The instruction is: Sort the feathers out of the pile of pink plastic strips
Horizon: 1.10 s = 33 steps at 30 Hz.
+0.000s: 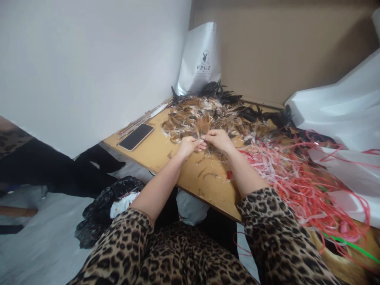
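My left hand (189, 145) and my right hand (219, 139) meet at the near edge of a heap of brown, white and black feathers (208, 113) on a wooden table (160, 152). Both hands are closed, with fingers pinched together on a small bunch of brown feathers (202, 128) held between them. The fingertips touch each other. Loose feather bits lie on the table just below the hands.
A tangle of red and pink plastic strings (293, 174) covers the table's right side. A phone (136, 136) lies face up at the left. A white paper bag (202, 59) leans at the back. White plastic sheets (341, 107) at right, a black bag (113, 206) on the floor.
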Motion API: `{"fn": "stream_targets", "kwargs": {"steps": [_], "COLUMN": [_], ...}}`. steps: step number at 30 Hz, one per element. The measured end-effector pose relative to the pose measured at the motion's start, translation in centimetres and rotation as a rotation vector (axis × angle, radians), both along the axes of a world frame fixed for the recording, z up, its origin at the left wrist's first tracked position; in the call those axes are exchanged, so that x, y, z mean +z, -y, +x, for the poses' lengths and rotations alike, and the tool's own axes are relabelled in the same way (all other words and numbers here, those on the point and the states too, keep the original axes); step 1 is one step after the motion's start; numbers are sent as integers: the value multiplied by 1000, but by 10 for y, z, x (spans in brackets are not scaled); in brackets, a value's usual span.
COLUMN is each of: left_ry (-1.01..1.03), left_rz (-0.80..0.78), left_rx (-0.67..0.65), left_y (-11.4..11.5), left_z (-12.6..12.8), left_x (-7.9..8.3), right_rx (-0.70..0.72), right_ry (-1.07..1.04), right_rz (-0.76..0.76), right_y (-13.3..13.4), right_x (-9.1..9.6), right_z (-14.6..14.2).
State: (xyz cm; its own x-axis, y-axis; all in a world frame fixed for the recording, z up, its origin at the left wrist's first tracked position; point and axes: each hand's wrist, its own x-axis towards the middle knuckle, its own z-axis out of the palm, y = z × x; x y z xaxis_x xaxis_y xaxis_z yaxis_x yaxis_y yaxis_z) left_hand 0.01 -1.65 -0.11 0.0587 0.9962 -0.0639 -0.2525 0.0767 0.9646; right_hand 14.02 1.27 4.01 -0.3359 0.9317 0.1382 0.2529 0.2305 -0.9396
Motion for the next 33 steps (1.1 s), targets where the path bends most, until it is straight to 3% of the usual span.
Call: {"fn": "stream_targets", "kwargs": {"steps": [10, 21, 33], "left_ry": [-55, -142, -73], "left_rz": [0, 2, 50], "left_rx": [-183, -170, -76], "left_y": [2, 7, 6], "left_z": [-6, -2, 0], "left_x": [-3, 7, 4], "right_rx": [97, 4, 7], "right_ry": [36, 212, 57], "right_rz": [-61, 153, 16], "right_y": [1, 3, -4], "right_x": [2, 4, -5], "right_z": [5, -3, 0]}}
